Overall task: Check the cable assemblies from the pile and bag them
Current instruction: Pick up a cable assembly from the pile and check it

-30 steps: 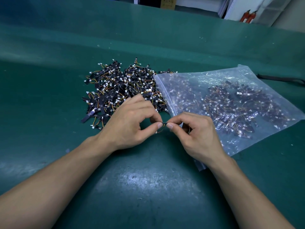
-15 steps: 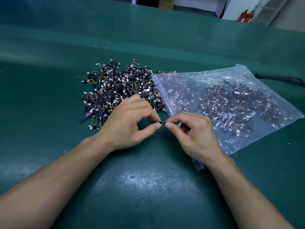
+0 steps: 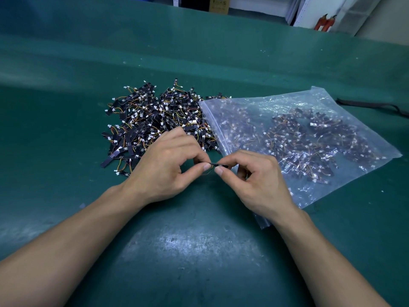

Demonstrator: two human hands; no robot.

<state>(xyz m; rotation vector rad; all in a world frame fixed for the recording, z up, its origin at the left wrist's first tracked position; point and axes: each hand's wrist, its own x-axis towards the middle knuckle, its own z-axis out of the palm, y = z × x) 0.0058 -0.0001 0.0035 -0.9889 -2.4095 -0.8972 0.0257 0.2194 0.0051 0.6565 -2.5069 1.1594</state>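
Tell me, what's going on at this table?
A person is checking one cable assembly, pinching it between the left hand and right hand just above the green table. The loose pile lies behind the left hand. The clear zip bag lies to the right, its zip edge beside the pile, already holding many assemblies.

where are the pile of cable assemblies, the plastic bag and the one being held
pile of cable assemblies (image 3: 159, 120), head view, middle of the heap
plastic bag (image 3: 294, 103), head view, clear film near its far edge
held cable assembly (image 3: 221, 165), head view, exposed part of its black strip
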